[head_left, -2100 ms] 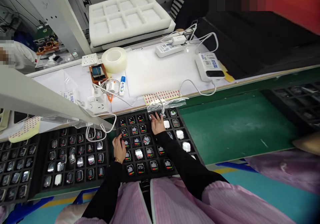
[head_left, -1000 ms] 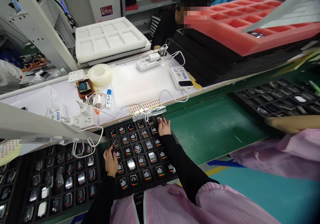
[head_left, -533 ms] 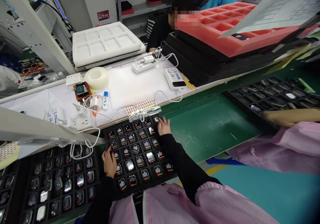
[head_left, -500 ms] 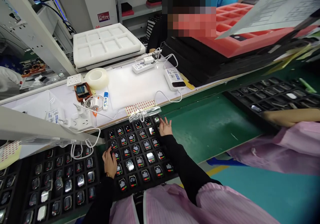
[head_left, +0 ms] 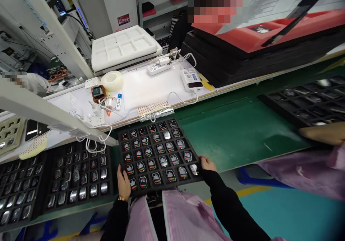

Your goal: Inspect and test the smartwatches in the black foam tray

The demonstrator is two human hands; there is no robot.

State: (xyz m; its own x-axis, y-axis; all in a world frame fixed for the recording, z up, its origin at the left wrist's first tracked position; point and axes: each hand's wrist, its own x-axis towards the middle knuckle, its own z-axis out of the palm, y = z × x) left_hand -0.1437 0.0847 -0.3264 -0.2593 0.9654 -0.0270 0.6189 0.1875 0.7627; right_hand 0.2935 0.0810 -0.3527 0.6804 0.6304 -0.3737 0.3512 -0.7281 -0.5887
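Observation:
In front of me lies a black foam tray [head_left: 163, 178] with rows of square smartwatches, most with lit screens showing red and green marks, such as one watch [head_left: 156, 178] near the front. My left hand [head_left: 124, 183] grips the tray's left edge near the front corner, fingers along its side. On the opposite side my right hand [head_left: 208, 163] holds the right edge near the front corner, its fingertips partly hidden by the tray. The tray's near edge reaches my pink jacket at the table's front.
Further trays of dark-screened watches [head_left: 111, 176] lie to the left. A leaning post [head_left: 61, 113], loose white cables, tape roll [head_left: 111, 82] and power bank [head_left: 192, 79] stand along the shelf. At right, a co-worker's arm [head_left: 323, 131] reaches over another tray [head_left: 280, 108].
My right hand has moved from the tray's far right corner to its near right side. The tray now sits squarer to me, and my view has shifted slightly.

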